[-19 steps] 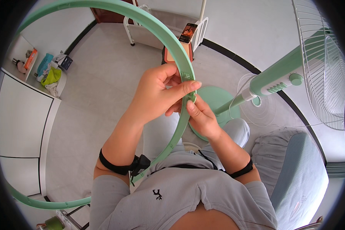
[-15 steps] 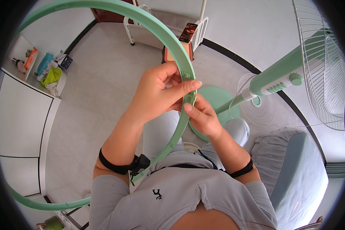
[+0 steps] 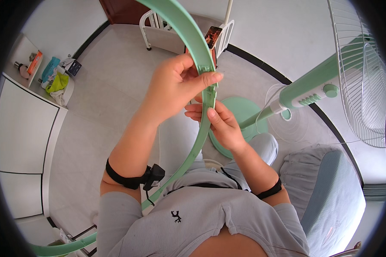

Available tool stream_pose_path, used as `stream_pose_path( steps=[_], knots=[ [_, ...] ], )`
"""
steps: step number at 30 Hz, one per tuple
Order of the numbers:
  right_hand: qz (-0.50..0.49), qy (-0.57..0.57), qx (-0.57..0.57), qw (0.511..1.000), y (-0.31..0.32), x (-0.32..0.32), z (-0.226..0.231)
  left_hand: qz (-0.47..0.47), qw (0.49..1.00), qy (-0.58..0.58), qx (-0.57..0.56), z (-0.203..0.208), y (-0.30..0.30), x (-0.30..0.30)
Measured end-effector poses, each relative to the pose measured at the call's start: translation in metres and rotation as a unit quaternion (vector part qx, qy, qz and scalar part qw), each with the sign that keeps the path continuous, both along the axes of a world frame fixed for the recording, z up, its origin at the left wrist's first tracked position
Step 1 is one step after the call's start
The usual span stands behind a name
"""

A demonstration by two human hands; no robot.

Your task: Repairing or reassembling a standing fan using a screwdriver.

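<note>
A large light-green plastic hoop (image 3: 187, 26), which looks like the rim ring of a fan grille, stands raised in front of my body. My left hand (image 3: 169, 88) grips it near a joint or clip (image 3: 209, 90), thumb laid across the band and fingers behind. Just below the joint, my right hand (image 3: 225, 128) pinches the band between thumb and fingers, some of its fingertips showing on the left side. From there the hoop curves down past my lap and under my left forearm. Its far part runs out of view at the top.
A green stand fan (image 3: 306, 88) with a white wire grille (image 3: 356, 85) leans in at the right, its round base (image 3: 240, 111) on the floor. A blue-grey covered seat (image 3: 334, 197) is at lower right. A phone (image 3: 212, 36) stands ahead by a white rack (image 3: 152, 30). Cluttered shelves (image 3: 58, 96) are left.
The hoop has tilted and shifted, so its upper left arc has left the view. My left hand has moved up slightly, and the gap between my two hands on the band has widened.
</note>
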State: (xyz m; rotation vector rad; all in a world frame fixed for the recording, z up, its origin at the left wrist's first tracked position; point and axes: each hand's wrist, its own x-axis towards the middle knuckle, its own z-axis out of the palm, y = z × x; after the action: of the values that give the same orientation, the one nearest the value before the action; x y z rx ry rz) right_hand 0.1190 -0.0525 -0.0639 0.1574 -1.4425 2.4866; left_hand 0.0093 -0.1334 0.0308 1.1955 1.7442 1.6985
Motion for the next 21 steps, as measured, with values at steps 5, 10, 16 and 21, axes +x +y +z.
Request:
stream_pose_path(
  steps=[5,10,16,21],
  knots=[
    [-0.049,-0.015,0.026,0.998,-0.002,-0.001,0.005,-0.030,0.999,0.040,0.010,0.013,0.008,-0.005],
    [-0.077,-0.010,0.017,0.997,0.000,0.001,0.004,-0.043,0.998,0.047,0.006,0.012,0.018,-0.007],
    [-0.074,-0.027,-0.031,0.996,0.001,0.001,0.015,-0.053,0.994,0.073,-0.057,0.022,0.032,-0.016],
    [-0.054,-0.022,-0.053,0.997,0.002,0.002,0.017,-0.054,0.989,0.084,-0.112,0.026,0.042,-0.023]
  ],
)
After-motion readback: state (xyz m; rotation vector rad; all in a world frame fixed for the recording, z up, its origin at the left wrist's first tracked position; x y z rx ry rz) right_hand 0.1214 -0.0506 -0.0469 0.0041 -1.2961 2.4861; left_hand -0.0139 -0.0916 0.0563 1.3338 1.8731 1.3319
